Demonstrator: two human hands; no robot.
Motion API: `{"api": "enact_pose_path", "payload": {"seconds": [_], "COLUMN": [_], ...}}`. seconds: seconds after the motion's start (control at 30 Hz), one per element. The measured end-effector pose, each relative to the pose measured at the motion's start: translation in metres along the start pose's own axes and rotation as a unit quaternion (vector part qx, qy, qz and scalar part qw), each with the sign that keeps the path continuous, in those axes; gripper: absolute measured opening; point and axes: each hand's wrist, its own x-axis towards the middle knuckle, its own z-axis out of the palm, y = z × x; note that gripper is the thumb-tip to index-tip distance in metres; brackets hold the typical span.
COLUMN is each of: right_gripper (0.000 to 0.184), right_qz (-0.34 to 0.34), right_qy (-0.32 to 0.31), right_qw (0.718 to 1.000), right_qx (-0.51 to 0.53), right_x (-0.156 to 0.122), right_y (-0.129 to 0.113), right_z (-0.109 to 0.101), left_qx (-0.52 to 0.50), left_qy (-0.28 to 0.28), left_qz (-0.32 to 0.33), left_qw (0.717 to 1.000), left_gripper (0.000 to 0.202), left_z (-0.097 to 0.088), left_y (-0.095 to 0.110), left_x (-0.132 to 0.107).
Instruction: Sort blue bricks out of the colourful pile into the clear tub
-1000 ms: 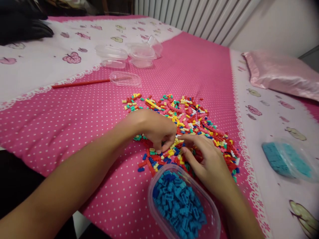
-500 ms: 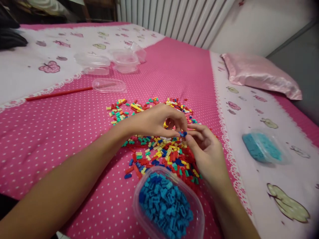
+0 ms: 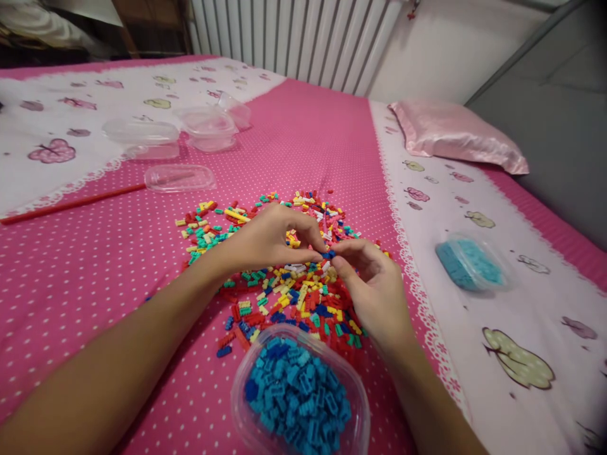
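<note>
Small dark blue building bricks (image 3: 328,254) are pinched between my two hands, above a spread of loose bricks. My left hand (image 3: 275,237) grips them from the left with thumb and forefinger. From the right, my right hand (image 3: 372,278) closes its thumb and fingers on the same blue bricks. Whether it is one piece or two joined is too small to tell. Beneath lie loose bricks (image 3: 294,297) in red, yellow, green, white and blue. Nearest to me, a clear plastic tub (image 3: 241,404) holds many light blue bricks (image 3: 301,392) and a few darker ones.
A second tub of turquoise bricks (image 3: 472,262) stands at the right. Clear containers (image 3: 208,126), a clear lid (image 3: 180,178) and a red stick (image 3: 76,207) lie at the back left. A pink pillow (image 3: 455,136) rests at the back right, and a white radiator (image 3: 294,38) stands behind.
The view has turned, so everything sits further left. Both hands remain together on the blue bricks, with only slight finger movement.
</note>
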Motion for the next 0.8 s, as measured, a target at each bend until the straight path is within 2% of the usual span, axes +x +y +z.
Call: {"api": "enact_pose_path", "payload": {"seconds": [0.23, 0.43, 0.8], "right_gripper": [0.006, 0.002, 0.005], "right_qz": [0.031, 0.044, -0.002], "right_qy": [0.001, 0.017, 0.057], "right_qw": [0.999, 0.999, 0.998], "right_qx": [0.019, 0.024, 0.032], "right_x": [-0.002, -0.004, -0.002], "right_y": [0.002, 0.005, 0.006], "right_z": [0.004, 0.003, 0.003], "left_qx": [0.003, -0.019, -0.092], "left_qy": [-0.001, 0.023, 0.046], "left_qz": [-0.025, -0.042, -0.100], "left_qw": [1.000, 0.999, 0.990], "left_gripper": [0.004, 0.004, 0.009], "left_z": [0.003, 0.010, 0.019], "left_y": [0.001, 0.002, 0.008], "left_x": [-0.001, 0.000, 0.004]}}
